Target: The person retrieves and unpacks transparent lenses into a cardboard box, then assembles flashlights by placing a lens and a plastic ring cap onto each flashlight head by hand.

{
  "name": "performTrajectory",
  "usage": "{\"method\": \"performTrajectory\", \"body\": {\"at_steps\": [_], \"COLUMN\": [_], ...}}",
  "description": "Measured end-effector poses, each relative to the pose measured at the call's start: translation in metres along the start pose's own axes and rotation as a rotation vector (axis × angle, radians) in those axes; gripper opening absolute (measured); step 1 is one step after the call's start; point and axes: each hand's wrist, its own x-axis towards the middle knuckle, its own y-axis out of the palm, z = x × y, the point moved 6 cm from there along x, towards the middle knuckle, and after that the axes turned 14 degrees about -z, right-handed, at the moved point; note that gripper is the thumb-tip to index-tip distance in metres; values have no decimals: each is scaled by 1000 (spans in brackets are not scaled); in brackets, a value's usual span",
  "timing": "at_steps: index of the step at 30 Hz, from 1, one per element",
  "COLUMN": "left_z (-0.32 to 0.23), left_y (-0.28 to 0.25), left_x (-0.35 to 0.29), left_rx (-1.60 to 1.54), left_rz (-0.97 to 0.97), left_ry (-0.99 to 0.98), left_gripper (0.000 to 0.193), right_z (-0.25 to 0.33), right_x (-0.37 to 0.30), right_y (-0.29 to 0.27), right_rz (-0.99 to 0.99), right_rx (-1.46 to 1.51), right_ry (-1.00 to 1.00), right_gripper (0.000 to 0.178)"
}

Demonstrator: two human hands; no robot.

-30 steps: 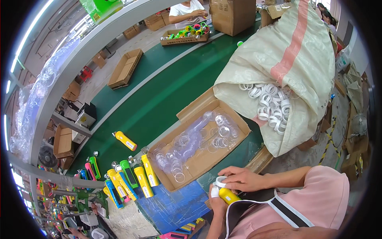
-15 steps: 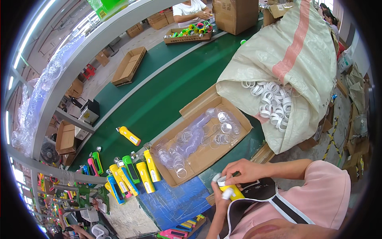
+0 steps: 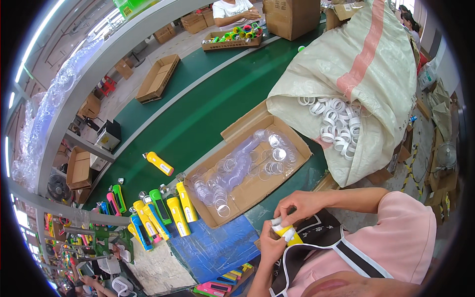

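Observation:
Close to my body, my left hand [image 3: 271, 243] is wrapped round a yellow flashlight body [image 3: 295, 239]. White coverings show on fingertips of that hand. My right hand [image 3: 298, 207] bends over the flashlight's upper end, its fingers pressed on a white ring [image 3: 278, 229] there. Fingers partly hide the ring, so how it sits cannot be made out. Beyond my hands, a shallow cardboard box [image 3: 237, 215] holds many clear plastic discs [image 3: 242, 168]. White rings [image 3: 339, 123] of the same look spill from the mouth of a large woven sack [image 3: 302, 79] at the right.
Yellow, blue and green flashlights [image 3: 178, 216] stand in a row left of the box. One yellow flashlight [image 3: 159, 164] lies on the green conveyor belt [image 3: 198, 128]. Blue sheeting [image 3: 213, 250] covers the near bench. Across the belt, a person [image 3: 236, 14] works by a filled carton [image 3: 232, 42].
My right hand has come down onto the flashlight's end, its fingers closing over the white ring. The flashlight sits slightly lower in my left hand's grip. The whole view has shifted a little.

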Motion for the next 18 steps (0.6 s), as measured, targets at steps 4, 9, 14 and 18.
{"method": "performTrajectory", "body": {"at_steps": [4, 9, 14, 18], "left_z": [-12, -20, -21, -18], "left_y": [9, 11, 11, 12], "left_x": [1, 10, 15, 12], "left_rx": [-64, 157, 45, 104], "left_rz": [-7, -83, -54, -2], "left_ry": [-46, -29, -45, -21], "left_gripper": [43, 36, 39, 43], "right_z": [-31, -20, -23, -22], "right_x": [3, 13, 17, 13], "right_y": [3, -13, -13, -15], "right_rz": [26, -124, -100, -5], "right_rx": [228, -150, 191, 218], "right_ry": [36, -98, 79, 125], "right_gripper": [17, 19, 21, 14]}}
